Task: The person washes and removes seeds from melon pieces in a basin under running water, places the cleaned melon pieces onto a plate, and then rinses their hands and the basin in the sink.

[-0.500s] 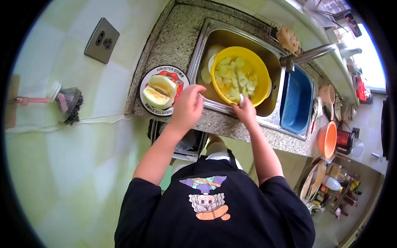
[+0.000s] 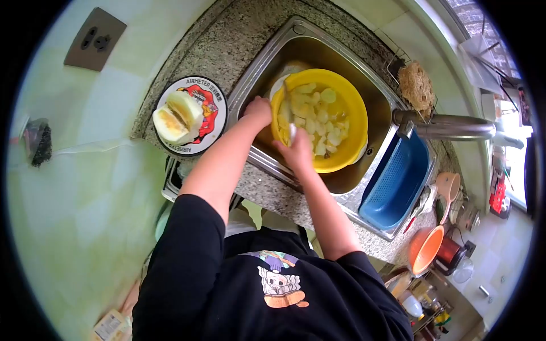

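My right hand (image 2: 297,150) grips the pale handle of a knife (image 2: 287,105), its blade lying over the left rim of a yellow bowl (image 2: 357,108). Inside the bowl are many thin pale slices (image 2: 321,116). My left hand (image 2: 259,111) reaches down into the sink (image 2: 296,48) between its left wall and the bowl; its fingers are mostly hidden, and so is anything they touch. Left of the sink, a round printed plate (image 2: 213,126) carries a peeled, pale melon-like fruit (image 2: 177,118) split by a deep cut.
A steel tap (image 2: 449,126) juts in from the right of the sink. Beside it a blue perforated basket (image 2: 392,184) sits in the second basin. An orange bowl (image 2: 425,250) and a pink ladle (image 2: 447,186) lie further right. A dried loofah (image 2: 417,85) rests behind the sink.
My left hand has moved from near the plate down into the sink's left side. My right hand, with the knife, has shifted left along the bowl. The view has moved too.
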Motion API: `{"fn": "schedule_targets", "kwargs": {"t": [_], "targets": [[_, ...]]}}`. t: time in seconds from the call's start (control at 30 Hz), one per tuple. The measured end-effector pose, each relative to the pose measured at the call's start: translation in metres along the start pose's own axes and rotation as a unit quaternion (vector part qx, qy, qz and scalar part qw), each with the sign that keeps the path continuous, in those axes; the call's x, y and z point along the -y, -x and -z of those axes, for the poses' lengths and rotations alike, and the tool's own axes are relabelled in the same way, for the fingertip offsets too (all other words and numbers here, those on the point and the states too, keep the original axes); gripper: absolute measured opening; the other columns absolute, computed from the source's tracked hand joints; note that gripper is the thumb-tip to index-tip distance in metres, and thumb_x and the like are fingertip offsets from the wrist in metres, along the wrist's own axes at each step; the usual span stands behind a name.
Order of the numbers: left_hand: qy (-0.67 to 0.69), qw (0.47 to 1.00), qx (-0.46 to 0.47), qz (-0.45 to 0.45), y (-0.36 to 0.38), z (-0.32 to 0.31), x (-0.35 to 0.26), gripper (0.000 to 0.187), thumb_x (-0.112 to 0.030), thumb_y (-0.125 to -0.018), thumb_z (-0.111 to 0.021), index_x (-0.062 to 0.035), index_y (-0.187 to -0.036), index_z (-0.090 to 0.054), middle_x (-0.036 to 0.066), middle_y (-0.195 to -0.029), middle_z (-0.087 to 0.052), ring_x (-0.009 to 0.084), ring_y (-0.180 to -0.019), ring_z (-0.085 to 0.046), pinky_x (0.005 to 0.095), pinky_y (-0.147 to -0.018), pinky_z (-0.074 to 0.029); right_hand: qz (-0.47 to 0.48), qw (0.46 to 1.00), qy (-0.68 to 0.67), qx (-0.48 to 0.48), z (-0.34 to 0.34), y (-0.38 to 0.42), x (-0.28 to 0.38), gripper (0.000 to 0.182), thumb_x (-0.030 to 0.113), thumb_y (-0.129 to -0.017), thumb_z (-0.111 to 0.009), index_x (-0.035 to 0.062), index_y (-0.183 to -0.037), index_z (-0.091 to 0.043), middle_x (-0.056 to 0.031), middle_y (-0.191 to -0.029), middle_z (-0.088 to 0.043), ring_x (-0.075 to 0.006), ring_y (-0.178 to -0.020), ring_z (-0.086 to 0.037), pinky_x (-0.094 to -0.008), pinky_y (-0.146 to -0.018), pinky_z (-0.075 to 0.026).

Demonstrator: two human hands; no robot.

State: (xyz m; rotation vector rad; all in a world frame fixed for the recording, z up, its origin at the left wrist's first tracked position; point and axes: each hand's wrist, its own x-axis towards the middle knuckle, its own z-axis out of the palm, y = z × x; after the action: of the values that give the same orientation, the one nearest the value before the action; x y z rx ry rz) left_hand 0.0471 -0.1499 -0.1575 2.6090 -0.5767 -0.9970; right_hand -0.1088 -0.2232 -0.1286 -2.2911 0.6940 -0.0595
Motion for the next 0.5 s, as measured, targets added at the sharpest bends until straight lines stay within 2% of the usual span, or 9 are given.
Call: {"fn": "schedule_targets", "kwargs": {"t": [0.07,0.2,0.27,0.3,0.33,0.4,0.43,0.47,0.5], "targets": [[0.026,0.999,-0.026,-0.035,0.001,-0.003,0.007,0.028,-0.010,-0.079,-0.054,-0.0024,-0.106,-0.057,0.019,-0.126,-0.041,0.0339,-0.108,-0.050,0.0401,-0.091,-0.043,0.076,0.996,0.020,-0.043,-0.017,-0.015,0.000,0.045,0.019,-0.060,-0.076,-0.0006,-0.091,-0.049,-0.0224,-0.088,-0.055,-0.0395,-0.083,-0.052,-0.0435,-0.073,-0.043],[0.107,0.986,-0.080,-0.103,0.001,-0.010,0.017,0.042,-0.008,-0.069,-0.064,-0.0055,-0.109,-0.055,0.018,-0.119,-0.047,0.0356,-0.109,-0.048,0.0393,-0.092,-0.042,-0.009,1.000,-0.024,0.016,-0.023,-0.024,0.006,0.038,0.012,-0.061,-0.070,-0.0003,-0.089,-0.047,-0.0228,-0.086,-0.056,-0.0405,-0.082,-0.054,-0.0433,-0.071,-0.044],[0.107,0.990,-0.057,-0.071,-0.002,-0.009,0.012,0.051,-0.006,-0.073,-0.061,-0.0110,-0.122,-0.047,0.017,-0.139,-0.029,0.0343,-0.119,-0.042,0.0384,-0.099,-0.037,-0.039,0.998,-0.043,0.030,-0.013,-0.029,0.016,0.036,0.011,-0.061,-0.068,-0.0001,-0.088,-0.047,-0.0229,-0.084,-0.056,-0.0408,-0.081,-0.054,-0.0430,-0.070,-0.044],[0.083,0.995,-0.038,-0.030,-0.005,-0.012,0.007,0.054,-0.012,-0.079,-0.054,-0.0169,-0.130,-0.037,0.016,-0.144,-0.020,0.0354,-0.122,-0.038,0.0400,-0.101,-0.035,-0.003,0.999,-0.036,-0.003,-0.009,-0.029,0.016,0.035,0.012,-0.061,-0.068,-0.0001,-0.087,-0.048,-0.0218,-0.081,-0.057,-0.0403,-0.076,-0.056,-0.0424,-0.067,-0.045],[0.061,0.998,-0.023,0.000,-0.009,-0.015,0.005,0.051,-0.018,-0.085,-0.045,-0.0195,-0.134,-0.032,0.015,-0.145,-0.017,0.0372,-0.123,-0.037,0.0424,-0.100,-0.036,-0.003,0.999,-0.038,-0.011,-0.007,-0.029,0.020,0.034,0.012,-0.061,-0.068,0.0000,-0.086,-0.048,-0.0209,-0.079,-0.058,-0.0386,-0.075,-0.057,-0.0418,-0.066,-0.046],[-0.022,0.999,-0.027,-0.026,-0.014,-0.023,-0.001,0.049,-0.023,-0.087,-0.042,-0.0232,-0.135,-0.031,0.016,-0.145,-0.017,0.0381,-0.123,-0.036,0.0442,-0.098,-0.037,-0.003,0.999,-0.034,-0.033,0.007,-0.035,0.025,0.032,0.013,-0.062,-0.069,0.0001,-0.084,-0.049,-0.0191,-0.077,-0.058,-0.0351,-0.072,-0.058,-0.0407,-0.065,-0.046],[-0.065,0.997,-0.021,-0.038,-0.017,-0.023,-0.005,0.051,-0.023,-0.086,-0.043,-0.0269,-0.135,-0.031,0.017,-0.145,-0.017,0.0386,-0.124,-0.035,0.0468,-0.095,-0.039,-0.024,0.998,-0.054,-0.004,0.011,-0.036,0.027,0.033,0.014,-0.062,-0.068,0.0006,-0.083,-0.046,-0.0216,-0.080,-0.055,-0.0404,-0.076,-0.054,-0.0446,-0.065,-0.044],[-0.088,0.994,-0.038,-0.053,-0.023,-0.024,-0.011,0.050,-0.023,-0.087,-0.041,-0.0304,-0.135,-0.030,0.019,-0.144,-0.018,0.0391,-0.124,-0.036,0.0481,-0.092,-0.041,-0.022,0.998,-0.051,0.001,0.021,-0.040,0.029,0.033,0.014,-0.062,-0.068,0.0006,-0.083,-0.046,-0.0215,-0.080,-0.055,-0.0404,-0.076,-0.054,-0.0443,-0.065,-0.044],[-0.081,0.994,-0.055,-0.055,-0.029,-0.024,-0.013,0.047,-0.022,-0.085,-0.044,-0.0244,-0.131,-0.037,0.018,-0.143,-0.021,0.0378,-0.122,-0.038,0.0448,-0.092,-0.042,-0.021,0.999,-0.050,0.007,0.029,-0.042,0.032,0.033,0.014,-0.063,-0.068,0.0005,-0.083,-0.046,-0.0214,-0.080,-0.055,-0.0403,-0.075,-0.054,-0.0440,-0.064,-0.044]]}}
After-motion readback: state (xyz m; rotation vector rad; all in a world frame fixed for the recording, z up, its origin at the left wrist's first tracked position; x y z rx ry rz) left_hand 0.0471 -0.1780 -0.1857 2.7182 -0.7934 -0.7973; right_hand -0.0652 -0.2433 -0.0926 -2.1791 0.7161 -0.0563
